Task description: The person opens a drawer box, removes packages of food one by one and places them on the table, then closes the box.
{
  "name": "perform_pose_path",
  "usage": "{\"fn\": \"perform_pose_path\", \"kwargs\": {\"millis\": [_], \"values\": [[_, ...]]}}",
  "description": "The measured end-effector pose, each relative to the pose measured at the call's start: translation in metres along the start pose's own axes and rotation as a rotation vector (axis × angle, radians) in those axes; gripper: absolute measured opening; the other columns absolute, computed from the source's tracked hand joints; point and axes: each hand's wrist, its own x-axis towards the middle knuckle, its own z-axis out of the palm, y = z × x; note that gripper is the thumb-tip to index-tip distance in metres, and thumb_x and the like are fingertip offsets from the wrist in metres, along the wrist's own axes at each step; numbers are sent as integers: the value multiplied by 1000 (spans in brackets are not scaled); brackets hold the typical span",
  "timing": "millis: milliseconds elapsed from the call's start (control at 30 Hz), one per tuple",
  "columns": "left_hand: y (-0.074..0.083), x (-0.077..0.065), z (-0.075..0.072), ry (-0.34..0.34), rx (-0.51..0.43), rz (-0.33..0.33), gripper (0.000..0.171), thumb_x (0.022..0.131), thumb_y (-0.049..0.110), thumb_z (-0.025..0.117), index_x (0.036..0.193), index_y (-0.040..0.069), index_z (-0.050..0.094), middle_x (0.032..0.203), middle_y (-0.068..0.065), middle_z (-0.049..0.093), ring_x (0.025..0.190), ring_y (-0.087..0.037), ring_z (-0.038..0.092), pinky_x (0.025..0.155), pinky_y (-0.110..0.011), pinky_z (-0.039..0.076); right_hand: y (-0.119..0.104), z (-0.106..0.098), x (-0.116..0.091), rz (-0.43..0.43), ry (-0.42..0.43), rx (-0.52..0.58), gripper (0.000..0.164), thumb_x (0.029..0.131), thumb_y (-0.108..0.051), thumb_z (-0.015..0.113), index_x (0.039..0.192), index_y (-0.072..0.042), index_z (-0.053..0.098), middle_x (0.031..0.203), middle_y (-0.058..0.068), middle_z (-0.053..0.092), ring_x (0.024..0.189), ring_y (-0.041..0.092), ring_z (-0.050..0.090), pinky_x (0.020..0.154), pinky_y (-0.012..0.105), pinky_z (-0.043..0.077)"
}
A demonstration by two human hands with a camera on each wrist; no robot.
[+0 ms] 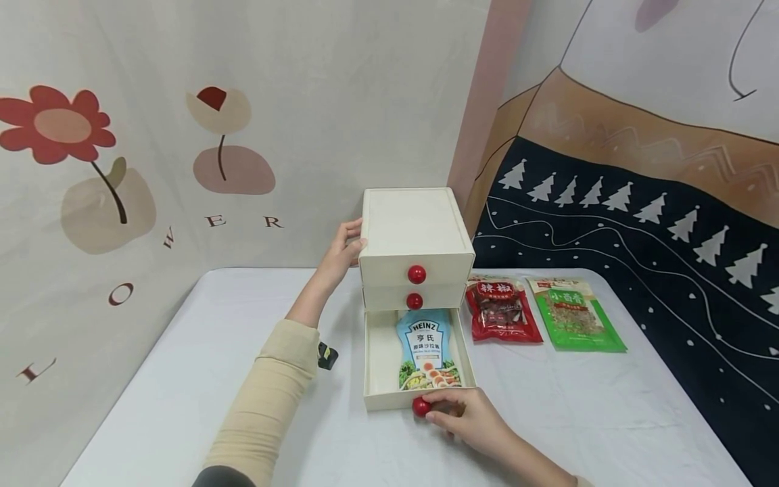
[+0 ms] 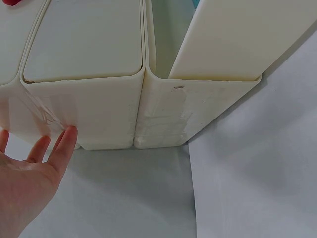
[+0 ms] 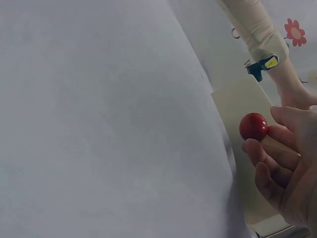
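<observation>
A cream cabinet of stacked drawers (image 1: 414, 223) stands on the table, its bottom drawer (image 1: 379, 358) pulled out. Inside that drawer lies a blue Heinz salad dressing pouch (image 1: 426, 348). My left hand (image 1: 342, 253) rests against the cabinet's left side, high up, with extended fingers; the left wrist view shows its fingertips (image 2: 69, 136) at the side wall. Down at the front, my right hand (image 1: 475, 416) has thumb and fingers at the bottom drawer's round red knob (image 1: 421, 406), pinching it. In the right wrist view that knob (image 3: 253, 127) sits by the fingertips, the other fingers curled.
To the cabinet's right lie a red packet of dried chillies (image 1: 502, 311) and a green spice packet (image 1: 577, 314). Red knobs (image 1: 416, 274) mark the upper drawers, which are closed. A white cloth covers the table (image 1: 584, 406); a printed curtain (image 1: 304, 122) hangs behind.
</observation>
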Motion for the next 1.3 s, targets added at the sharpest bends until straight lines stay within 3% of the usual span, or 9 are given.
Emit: {"fn": "perform_pose_path", "kwargs": {"millis": [167,300,400,700,933,1133,1300], "values": [[1,0,-1,-16,-15,-5,56,87,34,44,139,21,27,133,-12,30,111,-31,44,84,-44,44,-9,-6,-1,-2,-8,-35,22,80,-21,66,100,-12,69,93,-2,66,55,17,56,46,25,47],[19,-8,1,-28,-12,-6,57,88,28,42,140,13,25,133,-16,29,112,-34,43,85,-45,43,-5,-9,0,-35,-17,-30,25,80,-29,66,100,-15,69,85,-6,66,58,12,56,48,25,47],[30,-14,2,-30,-3,-5,57,88,26,41,139,10,24,133,-18,29,112,-34,43,85,-44,43,-4,-11,0,-60,-7,-39,26,80,-32,65,99,-15,69,79,-3,66,58,10,56,48,26,48],[31,-14,2,-30,-6,-2,56,88,27,42,139,11,25,133,-17,30,111,-34,44,84,-45,43,-18,-20,2,-152,146,-41,22,80,-23,67,97,-10,68,80,-5,66,60,9,57,53,24,49],[31,-15,2,-33,0,-9,55,89,27,42,139,12,25,133,-16,30,111,-32,43,84,-44,43,-26,-25,9,-106,224,-73,24,79,-21,68,101,-9,67,85,-2,67,65,11,59,58,24,50],[31,-14,2,-32,5,-8,56,89,27,42,140,12,25,134,-16,29,112,-33,43,84,-45,43,-30,-28,15,-101,268,-78,29,78,-21,69,106,-13,65,80,-8,65,65,12,59,58,25,49],[30,-13,2,-29,1,-10,56,88,27,42,139,12,25,134,-17,29,112,-34,43,85,-45,43,-32,-30,19,-98,313,-100,35,76,-25,71,110,-20,63,89,-2,65,67,10,59,61,24,50]]}}
